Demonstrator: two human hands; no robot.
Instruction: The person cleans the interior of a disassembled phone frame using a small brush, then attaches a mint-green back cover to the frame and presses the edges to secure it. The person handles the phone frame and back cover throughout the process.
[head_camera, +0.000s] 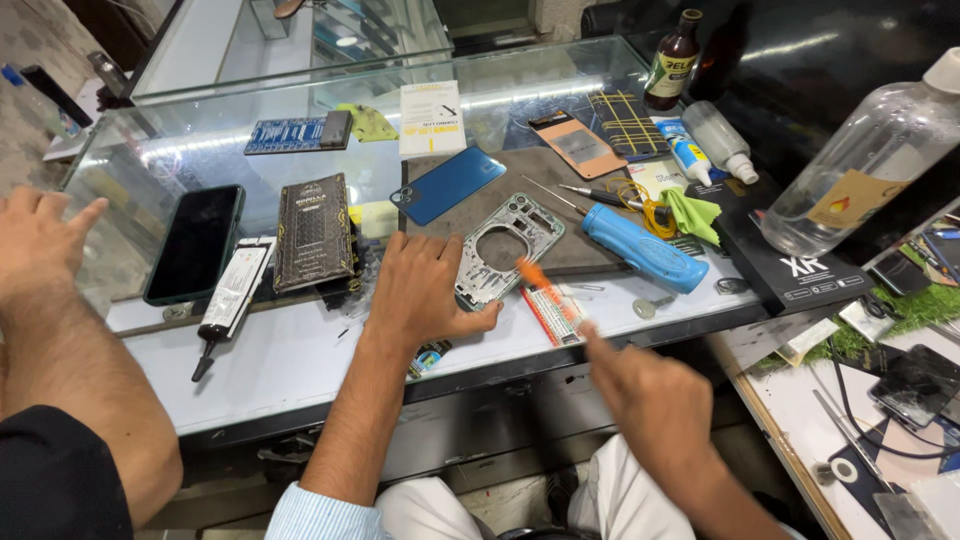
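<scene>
My left hand (420, 290) lies flat on the counter, its fingers on the left edge of a bare silver-green phone frame (512, 238) and its thumb against the frame's lower end. My right hand (650, 400) is near the counter's front edge, blurred, gripping a thin orange tool (540, 278). The tool's tip is at the frame's lower right corner. The frame rests on a grey work mat (560, 170) next to a blue phone back cover (448, 183).
Another person's hand (40, 240) and forearm rest on the glass counter at the left. A dark phone (195, 243), black battery pack (313, 232), glue tube (232, 300), blue power screwdriver (645, 250), green cloth (692, 212), black box (790, 265) and clear bottle (860, 170) crowd the surface.
</scene>
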